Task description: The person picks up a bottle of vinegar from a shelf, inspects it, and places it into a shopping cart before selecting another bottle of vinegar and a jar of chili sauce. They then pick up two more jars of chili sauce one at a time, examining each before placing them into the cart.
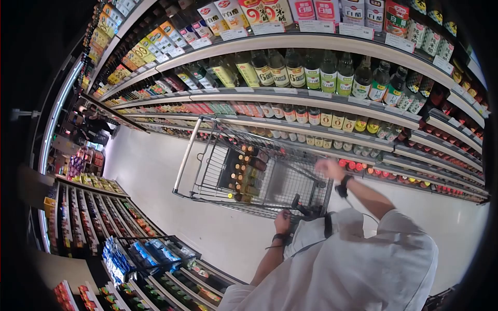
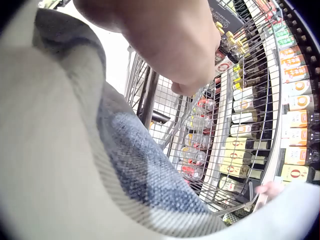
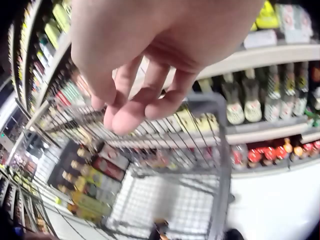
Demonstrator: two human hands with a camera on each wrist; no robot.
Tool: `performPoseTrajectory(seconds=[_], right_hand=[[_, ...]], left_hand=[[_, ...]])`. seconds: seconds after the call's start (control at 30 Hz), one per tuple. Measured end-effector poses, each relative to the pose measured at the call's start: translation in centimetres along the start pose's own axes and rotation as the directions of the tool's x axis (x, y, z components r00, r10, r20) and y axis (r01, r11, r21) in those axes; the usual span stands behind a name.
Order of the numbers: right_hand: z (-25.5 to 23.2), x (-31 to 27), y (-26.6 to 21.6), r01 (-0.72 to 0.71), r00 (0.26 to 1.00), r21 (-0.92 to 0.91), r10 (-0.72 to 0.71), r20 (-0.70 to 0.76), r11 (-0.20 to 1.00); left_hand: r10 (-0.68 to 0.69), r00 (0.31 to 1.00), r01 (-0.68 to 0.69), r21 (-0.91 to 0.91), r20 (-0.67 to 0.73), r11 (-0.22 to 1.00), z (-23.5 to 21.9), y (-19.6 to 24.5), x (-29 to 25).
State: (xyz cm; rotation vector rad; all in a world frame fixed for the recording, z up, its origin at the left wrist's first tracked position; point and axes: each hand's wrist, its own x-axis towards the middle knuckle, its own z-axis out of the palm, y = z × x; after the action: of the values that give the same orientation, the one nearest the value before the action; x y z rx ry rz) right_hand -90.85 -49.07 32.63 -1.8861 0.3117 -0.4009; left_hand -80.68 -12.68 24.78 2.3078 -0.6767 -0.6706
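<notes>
A wire shopping cart (image 1: 207, 179) stands in the aisle. My right hand (image 1: 329, 169) is over its near right corner. In the right wrist view the fingers (image 3: 131, 116) of that hand curve loosely downward, and nothing is held between them. My left hand (image 1: 282, 222) is low beside the cart's near side, close to my shirt. From the left wrist the left hand (image 2: 172, 45) shows a bent outline, its fingers mostly hidden; I cannot tell whether it grips anything. Inside the cart, a dark crate (image 3: 61, 162) and several bottles (image 3: 95, 185) with gold caps are grouped toward the far end.
Beyond the cart runs a long shelf (image 1: 290, 124) of vinegar bottles (image 1: 329, 75) and cartons. Lower shelves (image 1: 83, 215) with small packets and blue-and-white bags (image 1: 116, 259) line the other side. Pale floor (image 1: 155, 171) stretches along the aisle. Another person (image 1: 96, 127) is at its far end.
</notes>
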Motion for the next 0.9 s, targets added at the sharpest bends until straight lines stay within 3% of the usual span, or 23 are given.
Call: performPoseTrajectory(seconds=[0.03,0.07,0.1,0.13,0.17,0.23,0.3,0.47,0.53,0.63,0.67,0.77,0.9], right_hand=[[-2.5,3.3,-6.2,-0.020,0.999,-0.083,0.016,-0.048,0.996],[-4.4,6.1,-13.2,-0.210,0.971,-0.095,0.196,-0.140,0.973],[-5.4,9.6,-13.6,0.081,0.943,-0.189,-0.136,-0.304,0.979],[-7.2,12.9,-16.9,0.219,0.888,-0.283,-0.311,-0.339,0.934],[-8.9,15.2,-20.5,0.110,0.912,-0.423,-0.260,-0.317,0.899],[-10.5,19.9,-24.7,0.317,0.797,-0.478,-0.503,-0.334,0.819],[-11.3,22.6,-28.4,0.277,0.843,-0.490,-0.454,-0.288,0.826],[-11.1,28.3,-30.5,0.045,0.881,-0.767,-0.387,-0.271,0.640],[-11.3,30.3,-30.2,-0.003,0.878,-0.831,-0.397,-0.268,0.556],[-11.8,33.4,-28.0,-0.150,0.882,-0.727,-0.241,-0.405,0.670],[-11.2,33.3,-28.9,-0.099,0.858,-0.709,-0.301,-0.416,0.699],[-11.4,34.3,-30.0,-0.293,0.929,-0.595,0.074,-0.364,0.748],[-11.0,34.6,-28.0,-0.183,0.888,-0.794,-0.248,-0.386,0.579]], left_hand=[[0.033,0.999,-0.033,0.013,0.021,0.999,0.1,-0.7,-0.2],[-0.063,0.987,0.067,-0.017,0.150,0.998,-0.4,-0.3,0.1],[-0.065,0.969,0.066,0.004,0.237,0.998,-1.0,-0.1,0.2],[-0.053,0.963,0.066,-0.038,0.263,0.997,-0.9,-1.0,0.5],[-0.039,0.958,0.065,-0.085,0.285,0.994,-0.4,-2.4,1.2],[-0.020,0.940,0.083,-0.171,0.341,0.982,-0.3,-3.8,2.6],[0.029,0.909,0.103,-0.294,0.415,0.950,0.5,-6.3,4.2],[0.037,0.820,0.265,-0.437,0.571,0.859,-0.3,-7.7,6.2],[0.100,0.795,0.332,-0.567,0.599,0.754,-1.6,-7.0,6.0],[0.098,0.774,0.467,-0.669,0.625,0.577,-4.8,-5.0,5.0],[0.084,0.767,0.512,-0.686,0.636,0.517,-5.7,-4.5,5.2],[0.130,0.717,0.557,-0.676,0.684,0.483,-6.1,-5.0,5.4],[0.133,0.698,0.574,-0.661,0.704,0.483,-7.4,-5.0,5.5]])
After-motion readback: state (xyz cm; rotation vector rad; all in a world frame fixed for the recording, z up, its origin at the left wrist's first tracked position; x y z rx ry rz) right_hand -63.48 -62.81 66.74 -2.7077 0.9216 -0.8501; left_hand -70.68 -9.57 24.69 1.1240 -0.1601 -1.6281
